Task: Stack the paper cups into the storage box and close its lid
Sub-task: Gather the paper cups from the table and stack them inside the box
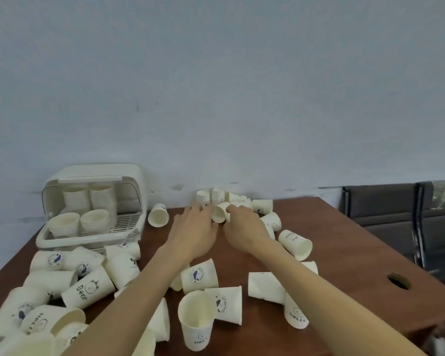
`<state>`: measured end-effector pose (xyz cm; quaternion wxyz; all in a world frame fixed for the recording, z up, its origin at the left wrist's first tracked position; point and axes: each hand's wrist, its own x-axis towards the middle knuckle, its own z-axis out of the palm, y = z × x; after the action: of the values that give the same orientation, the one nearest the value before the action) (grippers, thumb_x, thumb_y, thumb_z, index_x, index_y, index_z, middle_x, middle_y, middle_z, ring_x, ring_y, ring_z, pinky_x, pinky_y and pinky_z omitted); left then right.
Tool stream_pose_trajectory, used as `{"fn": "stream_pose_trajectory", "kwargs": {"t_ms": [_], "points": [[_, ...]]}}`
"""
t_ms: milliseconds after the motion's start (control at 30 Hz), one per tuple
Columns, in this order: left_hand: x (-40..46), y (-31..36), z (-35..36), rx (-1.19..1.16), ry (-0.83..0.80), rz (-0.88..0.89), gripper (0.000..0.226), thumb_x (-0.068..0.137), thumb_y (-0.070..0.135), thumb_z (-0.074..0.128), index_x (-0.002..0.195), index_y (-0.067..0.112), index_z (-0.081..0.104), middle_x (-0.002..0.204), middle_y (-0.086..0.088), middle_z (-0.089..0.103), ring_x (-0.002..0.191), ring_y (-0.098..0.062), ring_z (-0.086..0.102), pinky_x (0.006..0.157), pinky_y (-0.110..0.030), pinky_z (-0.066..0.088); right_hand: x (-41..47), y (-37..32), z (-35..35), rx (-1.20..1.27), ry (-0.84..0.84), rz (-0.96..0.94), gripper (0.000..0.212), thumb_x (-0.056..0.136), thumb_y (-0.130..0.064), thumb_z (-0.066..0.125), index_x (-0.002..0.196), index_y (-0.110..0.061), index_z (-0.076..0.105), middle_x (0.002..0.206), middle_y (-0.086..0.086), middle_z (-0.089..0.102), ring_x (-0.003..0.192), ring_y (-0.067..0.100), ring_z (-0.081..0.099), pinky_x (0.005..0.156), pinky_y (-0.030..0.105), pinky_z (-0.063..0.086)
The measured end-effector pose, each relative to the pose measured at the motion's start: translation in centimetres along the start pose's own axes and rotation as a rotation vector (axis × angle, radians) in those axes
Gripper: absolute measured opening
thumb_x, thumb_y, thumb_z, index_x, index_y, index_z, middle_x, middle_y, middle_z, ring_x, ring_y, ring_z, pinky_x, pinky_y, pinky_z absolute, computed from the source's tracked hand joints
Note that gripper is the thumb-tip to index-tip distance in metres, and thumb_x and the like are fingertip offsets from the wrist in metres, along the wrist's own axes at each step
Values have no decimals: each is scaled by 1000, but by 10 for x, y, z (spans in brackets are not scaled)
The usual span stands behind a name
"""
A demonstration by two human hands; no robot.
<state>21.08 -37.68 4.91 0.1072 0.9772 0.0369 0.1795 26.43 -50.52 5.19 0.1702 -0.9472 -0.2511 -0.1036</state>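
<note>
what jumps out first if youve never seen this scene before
White paper cups lie scattered all over the brown table, most tipped on their sides. At the far middle, the left hand and right hand meet around one cup. At the back left stands the storage box, lid up, with cup stacks already inside.
</note>
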Motion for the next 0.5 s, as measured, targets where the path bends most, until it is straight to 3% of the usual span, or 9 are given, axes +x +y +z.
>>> {"fn": "stream_pose_trajectory", "kwargs": {"t_ms": [67, 200, 400, 500], "points": [[-3, 17, 6, -16, -10, 22, 42, 95, 32, 43, 134, 19, 44, 124, -8, 50, 116, -30, 48, 91, -45, 43, -8, 15, -5, -2, -10, 17, 18, 88, -16, 45, 103, -9, 51, 109, 13, 57, 102, 34, 55, 76, 39, 43], [-6, 47, 19, -26, -44, 61, 32, 93, 29, 43, 124, 19, 44, 118, -7, 49, 106, -30, 50, 82, -42, 43, -20, 45, -14, 6, -17, 52, 38, 87, -13, 45, 124, -8, 53, 121, 11, 56, 113, 31, 51, 85, 38, 43], [-19, 91, 45, 36, -98, 136, 35, 95, 29, 40, 128, 20, 46, 115, -6, 51, 105, -26, 49, 84, -41, 43, -35, 100, -23, -17, -4, 140, 35, 87, -14, 46, 120, -8, 54, 116, 11, 58, 106, 32, 53, 75, 35, 41], [-29, 111, 60, 46, -149, 200, 36, 96, 29, 39, 130, 21, 49, 115, -5, 49, 106, -24, 47, 86, -39, 42, -45, 128, -26, -20, -14, 175, 35, 86, -16, 45, 118, -10, 55, 114, 11, 59, 103, 33, 54, 77, 38, 44]]}}
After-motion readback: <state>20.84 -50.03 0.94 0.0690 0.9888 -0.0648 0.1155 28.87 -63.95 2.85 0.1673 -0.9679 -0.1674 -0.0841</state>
